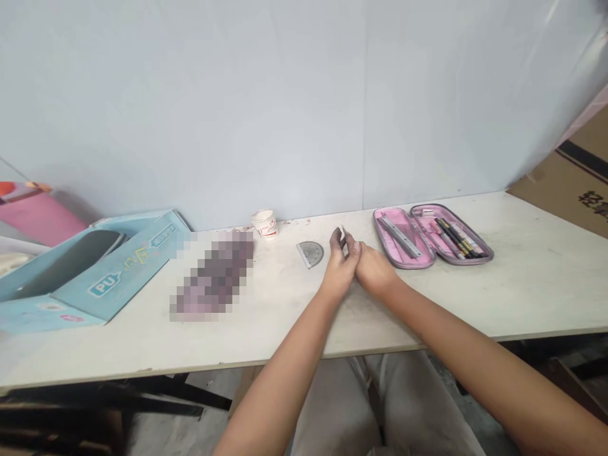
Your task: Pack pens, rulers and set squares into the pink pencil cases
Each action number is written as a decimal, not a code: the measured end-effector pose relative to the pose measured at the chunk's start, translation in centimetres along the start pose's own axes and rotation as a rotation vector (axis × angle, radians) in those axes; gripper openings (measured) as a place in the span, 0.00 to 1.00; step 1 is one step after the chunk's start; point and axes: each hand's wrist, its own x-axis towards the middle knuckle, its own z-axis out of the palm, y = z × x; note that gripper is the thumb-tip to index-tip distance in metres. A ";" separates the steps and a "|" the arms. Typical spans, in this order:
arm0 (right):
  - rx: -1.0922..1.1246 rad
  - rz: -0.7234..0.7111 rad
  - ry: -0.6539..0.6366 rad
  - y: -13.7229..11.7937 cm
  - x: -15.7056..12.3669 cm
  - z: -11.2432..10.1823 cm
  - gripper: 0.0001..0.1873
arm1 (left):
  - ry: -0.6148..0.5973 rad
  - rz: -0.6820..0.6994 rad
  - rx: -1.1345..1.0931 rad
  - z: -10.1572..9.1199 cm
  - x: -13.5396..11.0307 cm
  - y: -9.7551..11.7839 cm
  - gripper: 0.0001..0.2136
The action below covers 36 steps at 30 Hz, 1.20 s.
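My left hand [342, 261] and my right hand [374, 267] meet just above the table in front of me, their fingers touching. The left fingers are bent and closed, and a thin pale tip shows above them; what it belongs to is too small to make out. Most of the right fingers are hidden behind the left hand, so their grip does not show. To the left of the hands lies a clear protractor [312, 254]. Just right of them, a pink pencil case [433, 253] lies unzipped and flat, with a ruler [401, 236] on one side and several pens [456, 239] on the other.
A paper cup [265, 223] stands near the wall. Further left lie a blurred-out dark and pink item [213, 275] and an opened light blue box [128, 272] with a dark object inside. A cardboard box [565, 171] stands at the far right. The table's front edge is near my lap.
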 end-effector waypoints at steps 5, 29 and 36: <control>0.127 0.024 0.191 4.3 -0.3 -2.1 0.28 | -0.227 0.199 0.182 2.3 0.9 1.7 0.30; -0.050 0.117 0.402 11.8 -0.8 0.3 0.19 | -0.034 -0.039 0.676 -1.5 4.2 -0.9 0.33; -0.097 -0.116 0.262 5.6 0.9 0.5 0.19 | 0.319 -0.207 0.467 -8.5 3.1 -3.5 0.33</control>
